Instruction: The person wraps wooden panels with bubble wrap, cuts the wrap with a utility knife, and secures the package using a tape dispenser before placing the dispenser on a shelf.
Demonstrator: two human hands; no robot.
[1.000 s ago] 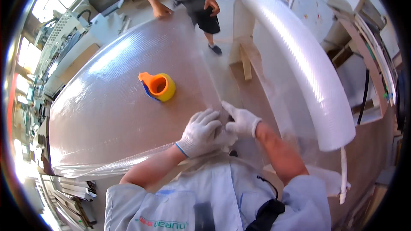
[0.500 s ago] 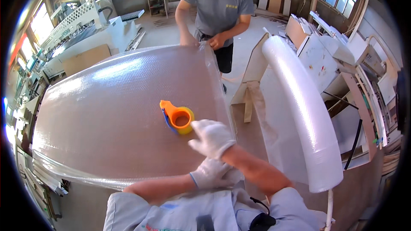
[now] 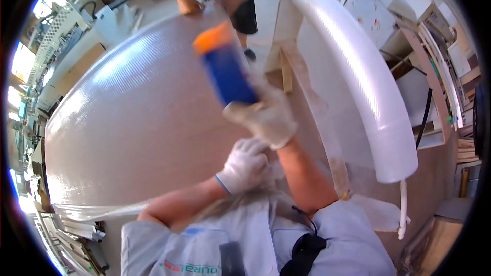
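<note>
One right hand in a white knitted glove (image 3: 273,120) grips a blue and orange plastic tape dispenser (image 3: 227,74), with its fingers closed around the near end. Both are blurred. The dispenser is held in the air over the right part of a large flat brown panel under clear bubble film (image 3: 133,138), and its orange end points to the far side of this panel.

At the near right corner of the panel is the left hand in a white knitted glove (image 3: 244,167). Its fingers are bent, but I cannot tell whether they pinch the film. The right forearm passes just beside this hand.

Along the near edge of the panel, to the left, a loose fold of clear film (image 3: 102,211) hangs a little. At the far right corner, a co-worker in dark shorts (image 3: 244,18) stands close and has one bare hand (image 3: 190,6) at the far edge.

To the right of the panel, well apart, lies a long thick roll of white bubble film (image 3: 358,76). The gap between them gives some room beside the right forearm.
</note>
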